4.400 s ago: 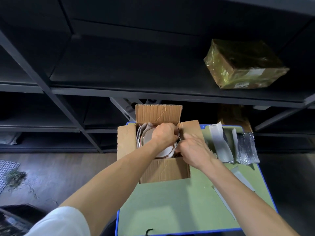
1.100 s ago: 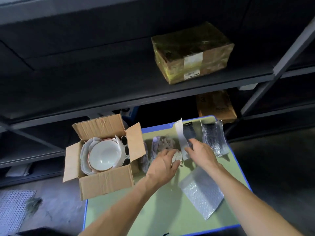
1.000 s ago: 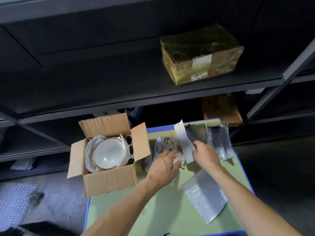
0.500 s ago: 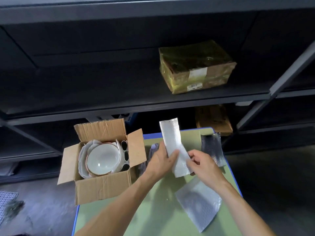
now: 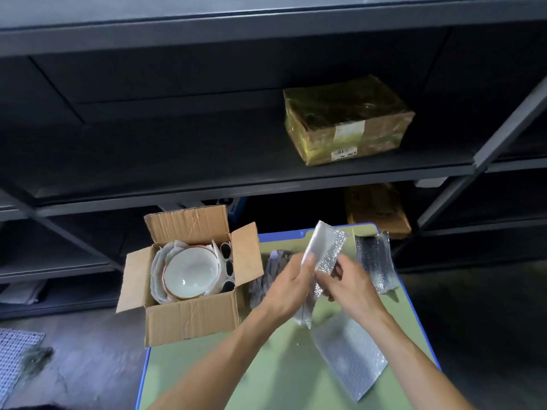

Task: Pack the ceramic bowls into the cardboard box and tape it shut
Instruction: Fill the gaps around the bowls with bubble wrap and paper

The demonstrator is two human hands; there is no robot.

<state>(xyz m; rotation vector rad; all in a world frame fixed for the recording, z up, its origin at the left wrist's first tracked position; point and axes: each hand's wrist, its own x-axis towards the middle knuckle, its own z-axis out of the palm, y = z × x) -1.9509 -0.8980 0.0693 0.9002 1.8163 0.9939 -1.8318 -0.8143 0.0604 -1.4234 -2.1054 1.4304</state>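
- While the left hand (image 5: pixel 291 287) curls round the middle of a folded bubble-wrap strip (image 5: pixel 325 250) and the right hand (image 5: pixel 352 288) pinches its other edge, the strip is held up above the green table (image 5: pixel 266 380), just right of the cardboard box (image 5: pixel 192 321)
- A ceramic bowl (image 5: pixel 189 275) sits mouth up inside the open box, nested in white paper padding; the flaps are spread and untaped
- Likely trouble: the slick strip could slip or spring open if either grip loosens, and pressing it down hard could knock the bowl's rim
- The box sits at the table's left edge, so a careless shove might send it over
- The box's raised right flap (image 5: pixel 247 253) stands between strip and opening
- Nearby: crumpled wrap (image 5: pixel 266 279) beside the box, a loose sheet (image 5: pixel 350 353) under the right forearm, another piece (image 5: pixel 376 267) far right, a taped parcel (image 5: pixel 346 119) on the dark shelf (image 5: pixel 177 161)
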